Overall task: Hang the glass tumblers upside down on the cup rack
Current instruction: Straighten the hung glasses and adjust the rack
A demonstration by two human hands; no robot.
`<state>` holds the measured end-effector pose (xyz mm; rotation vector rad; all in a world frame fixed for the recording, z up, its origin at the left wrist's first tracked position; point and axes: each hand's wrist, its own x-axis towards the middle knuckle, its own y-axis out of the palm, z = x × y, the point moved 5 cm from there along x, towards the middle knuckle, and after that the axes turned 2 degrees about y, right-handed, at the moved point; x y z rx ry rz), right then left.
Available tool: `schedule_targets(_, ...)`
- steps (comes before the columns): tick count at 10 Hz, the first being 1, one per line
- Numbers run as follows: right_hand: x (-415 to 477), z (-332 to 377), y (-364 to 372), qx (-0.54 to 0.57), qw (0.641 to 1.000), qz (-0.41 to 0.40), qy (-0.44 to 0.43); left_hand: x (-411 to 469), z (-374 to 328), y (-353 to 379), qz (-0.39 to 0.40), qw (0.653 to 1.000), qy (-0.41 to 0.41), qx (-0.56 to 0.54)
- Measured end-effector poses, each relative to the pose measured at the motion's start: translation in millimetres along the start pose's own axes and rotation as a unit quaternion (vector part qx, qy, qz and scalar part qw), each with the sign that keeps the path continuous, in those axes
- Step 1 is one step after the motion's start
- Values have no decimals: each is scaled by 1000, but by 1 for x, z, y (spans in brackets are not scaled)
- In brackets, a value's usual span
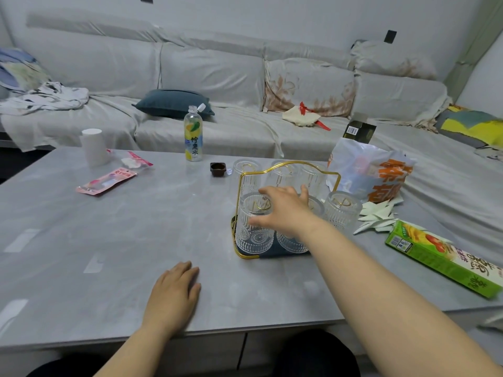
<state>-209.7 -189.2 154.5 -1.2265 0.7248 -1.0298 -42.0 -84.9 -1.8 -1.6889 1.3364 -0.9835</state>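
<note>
Over the cup rack, right hand hides a tumbler; fingers' grip unclear.

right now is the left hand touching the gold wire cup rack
Apart. The head view shows the left hand flat on the grey table, with a bare stretch of tabletop between it and the gold wire cup rack.

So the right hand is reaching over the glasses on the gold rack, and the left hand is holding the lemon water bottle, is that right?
Not quite. In the head view the left hand lies flat on the table, holding nothing; the lemon water bottle stands untouched at the far edge. The right hand is indeed over the glasses on the gold rack.
</note>
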Motion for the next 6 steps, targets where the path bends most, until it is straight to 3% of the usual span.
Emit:
schedule_targets(5,-7,-8,-5,41,999,-7,16,-1,0,-3,0,1000,-9,-4)
schedule_targets(6,-28,-5,-14,114,984,-138,-19,-1,0,-3,-1,1000,-15,-3)
